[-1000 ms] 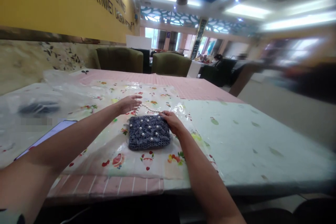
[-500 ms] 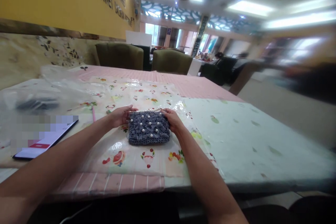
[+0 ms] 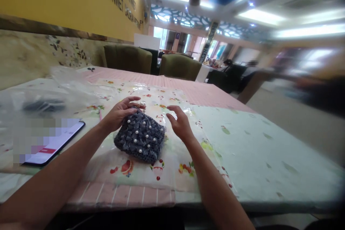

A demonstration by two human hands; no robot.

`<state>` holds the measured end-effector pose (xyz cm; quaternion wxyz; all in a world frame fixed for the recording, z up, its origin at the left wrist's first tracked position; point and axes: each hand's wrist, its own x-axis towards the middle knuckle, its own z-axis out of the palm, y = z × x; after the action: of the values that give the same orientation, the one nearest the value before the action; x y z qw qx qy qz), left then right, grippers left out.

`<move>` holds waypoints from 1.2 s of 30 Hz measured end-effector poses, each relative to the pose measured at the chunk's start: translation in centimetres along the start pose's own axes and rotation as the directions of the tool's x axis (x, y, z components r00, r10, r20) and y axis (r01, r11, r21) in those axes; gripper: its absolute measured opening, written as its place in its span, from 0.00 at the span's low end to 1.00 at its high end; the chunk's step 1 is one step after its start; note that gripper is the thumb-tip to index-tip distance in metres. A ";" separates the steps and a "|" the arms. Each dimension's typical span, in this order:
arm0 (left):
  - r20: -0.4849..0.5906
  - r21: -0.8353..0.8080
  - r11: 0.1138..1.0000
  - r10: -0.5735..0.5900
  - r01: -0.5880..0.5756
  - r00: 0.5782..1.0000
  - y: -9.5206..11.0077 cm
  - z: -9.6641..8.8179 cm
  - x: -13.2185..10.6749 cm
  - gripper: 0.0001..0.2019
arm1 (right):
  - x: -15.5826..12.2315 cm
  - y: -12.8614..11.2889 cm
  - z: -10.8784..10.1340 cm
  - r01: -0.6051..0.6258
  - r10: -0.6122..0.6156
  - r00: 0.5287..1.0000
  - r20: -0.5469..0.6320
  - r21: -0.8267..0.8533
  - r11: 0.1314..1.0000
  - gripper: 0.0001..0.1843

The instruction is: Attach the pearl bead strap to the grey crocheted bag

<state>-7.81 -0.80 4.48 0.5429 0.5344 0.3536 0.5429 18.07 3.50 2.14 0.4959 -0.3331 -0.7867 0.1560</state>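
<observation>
A dark grey-blue crocheted pouch (image 3: 141,134) dotted with white pearl beads is tilted over the flowered plastic cover. My left hand (image 3: 122,112) grips its upper left corner, thumb on the front. By those fingers a short run of pearl beads (image 3: 142,105) shows at the pouch's top edge; how it is attached I cannot make out. To the right, apart from the pouch, is my right hand (image 3: 179,122), its thumb and fingers parted with nothing between them.
A phone (image 3: 58,143) with a lit screen lies left of my left forearm. Behind it is a clear plastic bag (image 3: 75,82) beside a dark bundle (image 3: 44,106). Small black scissors (image 3: 91,69) lie at the far left. A pink stick (image 3: 100,114) shows near my left wrist. Chairs (image 3: 180,66) stand beyond the table.
My right hand has let go of the pouch and moved off to the right. The pouch, now held by my left hand alone, has turned and tilted, with its right side lower.
</observation>
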 end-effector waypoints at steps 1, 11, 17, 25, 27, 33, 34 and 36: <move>0.016 0.008 1.000 0.005 -0.006 1.000 0.1 0.0 -0.2 0.28 | 0.6 -0.9 0.5 0.053 -0.055 0.997 0.046 0.041 0.998 0.15; 0.075 -0.032 0.990 -0.134 0.137 0.988 -1.7 -0.1 -0.1 0.31 | 2.4 -3.2 5.8 -0.056 -0.015 0.961 0.278 0.248 0.967 0.05; 0.026 -0.009 0.930 -0.367 0.367 0.930 -2.8 0.0 0.1 0.14 | 0.5 -1.8 5.9 -0.077 0.039 0.972 0.232 0.158 0.984 0.06; 0.053 -0.064 0.906 -0.416 0.419 0.908 -2.4 -0.2 -0.2 0.09 | -0.3 -1.1 5.4 0.204 -0.140 0.945 0.296 -0.196 0.959 0.11; 0.062 -0.064 0.906 -0.415 0.418 0.908 -2.3 -0.3 -0.1 0.09 | -0.4 -1.3 5.2 0.244 -0.156 0.941 0.300 -0.282 0.928 0.12; 0.090 -0.061 0.903 -0.419 0.425 0.903 -2.7 -0.4 -0.1 0.08 | -0.2 -1.7 5.2 0.310 -0.197 0.932 0.304 -0.388 0.868 0.16; 0.092 -0.063 0.902 -0.421 0.427 0.902 -2.8 -0.4 -0.1 0.08 | -0.2 -1.7 5.2 0.315 -0.201 0.931 0.305 -0.391 0.865 0.16; 0.087 -0.065 0.901 -0.423 0.429 0.902 -2.8 -0.3 -0.1 0.08 | -0.2 -1.5 5.4 0.329 -0.211 0.927 0.309 -0.402 0.854 0.17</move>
<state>-7.50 -0.37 1.73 0.6823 0.4401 0.4195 0.4059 12.82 2.74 0.45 0.3182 -0.3006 -0.8972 -0.0595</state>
